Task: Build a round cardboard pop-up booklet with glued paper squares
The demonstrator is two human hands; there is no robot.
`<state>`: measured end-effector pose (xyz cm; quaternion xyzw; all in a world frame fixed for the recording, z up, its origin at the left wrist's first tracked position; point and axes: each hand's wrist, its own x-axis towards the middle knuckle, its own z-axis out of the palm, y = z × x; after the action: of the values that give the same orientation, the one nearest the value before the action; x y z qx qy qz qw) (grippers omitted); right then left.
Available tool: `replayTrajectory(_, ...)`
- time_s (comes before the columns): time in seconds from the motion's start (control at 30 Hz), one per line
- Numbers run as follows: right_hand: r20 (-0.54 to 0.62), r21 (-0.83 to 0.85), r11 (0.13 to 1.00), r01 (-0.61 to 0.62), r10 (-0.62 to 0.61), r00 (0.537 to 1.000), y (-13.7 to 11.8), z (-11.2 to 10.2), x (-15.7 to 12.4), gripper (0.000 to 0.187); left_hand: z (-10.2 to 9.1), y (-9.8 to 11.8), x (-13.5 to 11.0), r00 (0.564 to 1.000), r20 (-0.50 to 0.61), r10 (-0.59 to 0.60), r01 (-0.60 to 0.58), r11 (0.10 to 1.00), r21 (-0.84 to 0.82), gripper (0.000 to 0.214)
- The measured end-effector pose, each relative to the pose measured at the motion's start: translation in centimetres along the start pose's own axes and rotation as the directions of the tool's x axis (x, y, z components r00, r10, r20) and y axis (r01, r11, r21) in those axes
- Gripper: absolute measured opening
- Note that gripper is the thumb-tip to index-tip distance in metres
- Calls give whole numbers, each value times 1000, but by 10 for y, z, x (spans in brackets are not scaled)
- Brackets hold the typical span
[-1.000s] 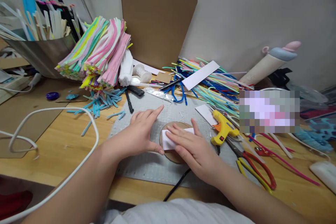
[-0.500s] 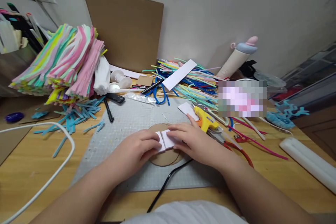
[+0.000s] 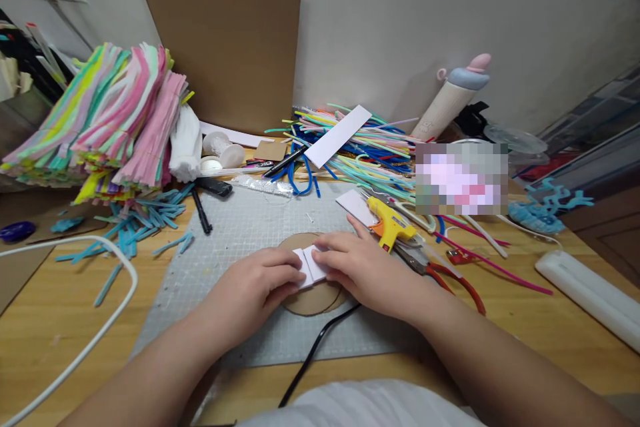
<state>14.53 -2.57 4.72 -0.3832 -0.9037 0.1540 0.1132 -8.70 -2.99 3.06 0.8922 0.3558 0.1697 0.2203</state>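
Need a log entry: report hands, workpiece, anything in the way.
Left hand, right hand on two flat white card-like pieces, side by side. Pieces atop round brown cardboard disc. Yellow plastic glue gun may crowd right hand.

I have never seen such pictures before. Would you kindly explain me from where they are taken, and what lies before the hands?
There is no machine here: a person works with bare hands. One camera, worn on the head, looks forward and down. The left hand and right hand have their fingers on two small white pieces; whether they grip or only press is hard to tell. The pieces lie on round cardboard, on a grey mat over a wooden table. Nearby are a yellow glue gun and colourful fuzzy bundles.
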Motion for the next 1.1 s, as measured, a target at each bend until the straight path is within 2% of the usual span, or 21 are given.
replayTrajectory(0.13, -8, 5, 1000, -15, 15, 1000, -2, 1, -1, 22, -1, 3, 0, 1000, 25, -1, -1, 999, 42, 23)
replayTrajectory(0.27, -13, 34, 999, -17, 17, 1000, -1, 3, -2, 26, -1, 8, 0, 996, 69, 58, -67, 988, 142, 43)
replayTrajectory(0.33, -23, 49, 999, -9, 10, 1000, 3, 0, -4, 30, -1, 10, 0, 994, 99, 55, -72, 981, 181, 46)
replayTrajectory(0.43, -153, 43, 998, -41, 47, 987, 11, -13, -10, 33, 0, 11, 0, 995, 98, 22, -42, 978, 205, 43)
replayTrajectory(0.53, -307, 3, 992, -124, 119, 944, 17, -24, -16, 30, 1, 10, 1, 997, 78, 28, -42, 980, 192, 42)
replayTrajectory(0.6, -277, -8, 993, -119, 112, 954, 17, -23, -16, 36, 0, 10, 1, 997, 66, 46, -57, 984, 172, 41)
replayTrajectory(0.7, -104, 10, 1000, -28, 29, 994, 10, -9, -10, 64, 0, 10, 2, 997, 48, 53, -60, 987, 151, 39)
replayTrajectory(0.77, -24, 14, 1000, 9, -9, 1000, 6, 0, -6, 70, 1, 11, 2, 1000, 14, 25, -27, 990, 139, 37)
replayTrajectory(0.87, -55, 6, 1000, 0, 0, 999, 5, 0, -5, 67, 3, 10, 1, 999, -35, -26, 29, 995, 100, 33)
replayTrajectory(0.93, -161, 79, 996, -31, 44, 986, 8, -7, -8, 67, 5, 8, 0, 998, -36, -53, 56, 996, 71, 33)
replayTrajectory(1.0, -274, 281, 958, -55, 135, 952, 12, -13, -11, 69, 5, 6, 0, 997, -33, -68, 69, 997, 47, 34)
replayTrajectory(1.03, -301, 412, 910, -51, 189, 935, 14, -15, -12, 70, 5, 5, 0, 997, -30, -70, 71, 997, 36, 34)
replayTrajectory(1.1, -285, 630, 776, -28, 264, 922, 16, -16, -13, 67, 4, 4, 0, 998, -27, -64, 64, 998, 21, 33)
